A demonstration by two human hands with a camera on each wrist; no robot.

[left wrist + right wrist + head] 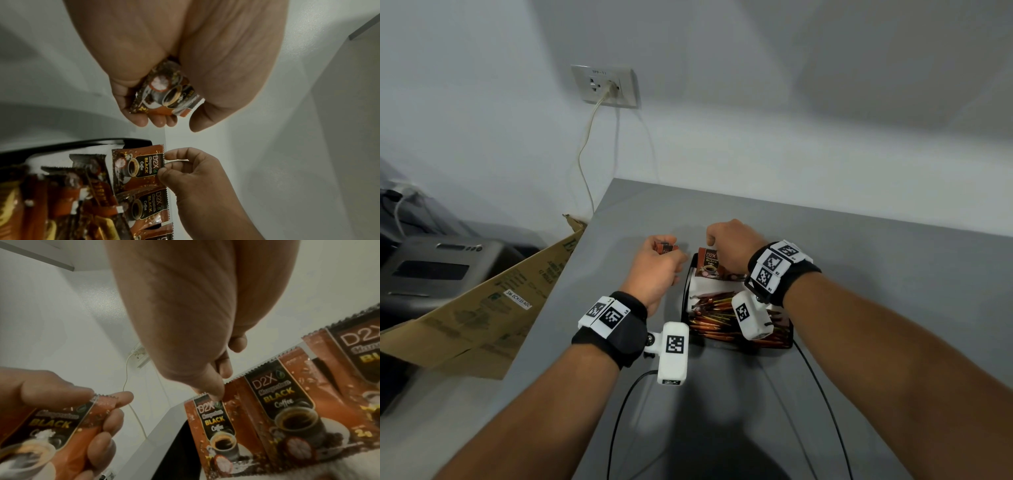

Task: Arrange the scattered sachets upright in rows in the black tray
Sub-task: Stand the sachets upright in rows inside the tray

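The black tray (684, 294) sits on the grey table (876, 274) between my hands. Brown "D2X Black Coffee" sachets (287, 412) stand upright in a row at its far end. My right hand (711, 244) pinches the top edge of the leftmost upright sachet (707, 263), which the left wrist view also shows as the pinched sachet (135, 167). My left hand (671, 251) hovers just left of the tray. Its fingers curl round a small bunch of the same sachets (164, 95). Orange and gold stick sachets (717, 318) lie flat in the tray's near part.
The table's left edge runs close beside my left hand, with a cardboard box (482, 308) and a grey machine (438, 270) below it. A wall socket (604, 85) with a hanging cord is behind. Two black cables (619, 411) cross the near table.
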